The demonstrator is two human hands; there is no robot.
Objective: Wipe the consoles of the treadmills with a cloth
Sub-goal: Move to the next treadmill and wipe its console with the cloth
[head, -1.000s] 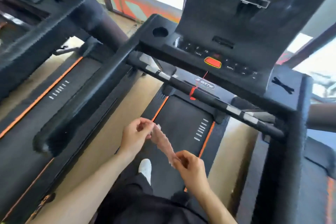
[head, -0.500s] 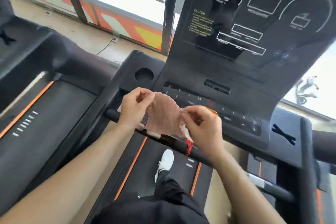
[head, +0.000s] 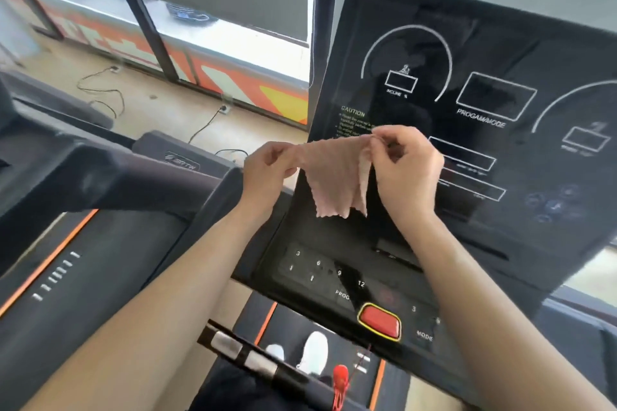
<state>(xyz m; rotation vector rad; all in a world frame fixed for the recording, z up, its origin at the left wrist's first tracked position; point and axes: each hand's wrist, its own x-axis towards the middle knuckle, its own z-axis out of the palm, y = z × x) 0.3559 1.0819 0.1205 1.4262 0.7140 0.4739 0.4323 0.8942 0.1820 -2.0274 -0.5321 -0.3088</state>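
Note:
A thin pink cloth [head: 330, 177] hangs spread between both hands, in front of the lower left part of the black treadmill console [head: 484, 103]. My left hand [head: 268, 165] pinches its left top corner. My right hand [head: 405, 167] pinches its right top edge, where the cloth folds over. The cloth's ragged lower edge dangles just above the console's button panel [head: 320, 264]. The cloth is held off the screen, whether it touches I cannot tell. A red stop button [head: 380, 322] with a yellow rim sits low on the panel.
A second treadmill [head: 66, 243] with an orange-trimmed belt stands on the left. A handlebar with silver grips [head: 247, 357] runs below the console, with a red safety clip [head: 340, 377] hanging from a cord. Cables and sockets [head: 223, 108] lie on the floor by the window.
Both hands have risen from the handlebar level up to the console screen, spreading the cloth wider between them. The view has tilted upward and moved closer to the console.

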